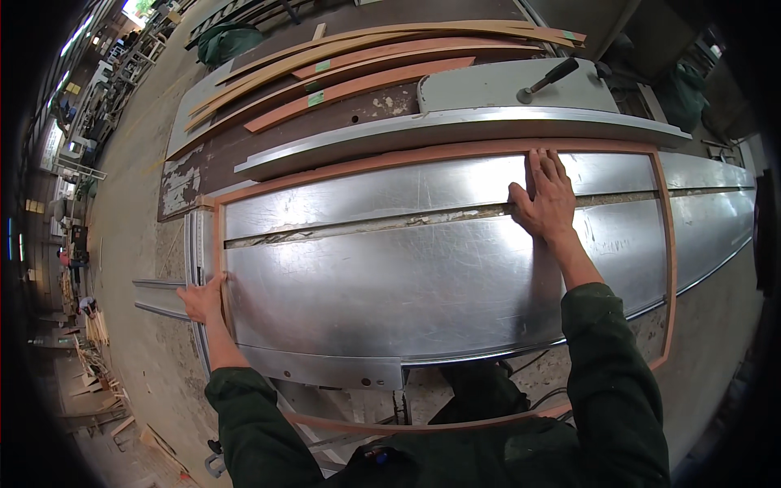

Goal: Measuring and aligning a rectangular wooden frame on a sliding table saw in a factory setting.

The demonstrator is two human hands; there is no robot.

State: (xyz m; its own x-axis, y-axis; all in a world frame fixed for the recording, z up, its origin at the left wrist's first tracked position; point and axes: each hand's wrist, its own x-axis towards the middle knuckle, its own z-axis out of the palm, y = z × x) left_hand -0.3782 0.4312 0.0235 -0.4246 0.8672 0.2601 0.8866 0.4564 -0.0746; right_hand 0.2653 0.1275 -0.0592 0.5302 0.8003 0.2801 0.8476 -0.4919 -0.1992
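Note:
A large rectangular reddish wooden frame [669, 244] lies over a shiny metal machine table [390, 276]. Its near rail overhangs the table's edge close to my body. My left hand [203, 299] is at the frame's left side, thumb against the wood and fingers reaching out over a metal rail [195, 244]; the fingers look curled, their tips partly hidden. On the far side, my right hand [547, 193] rests with fingers stretched forward onto the frame's far rail and thumb spread. That far rail runs along a long straight metal fence [455, 122].
Several long wooden strips [358, 85] lie on the brown surface beyond the fence. A black-handled lever [553, 77] stands at the far right on a pale panel. A long slot [390, 221] crosses the metal table. Wood scraps [93, 382] lie on the floor at left.

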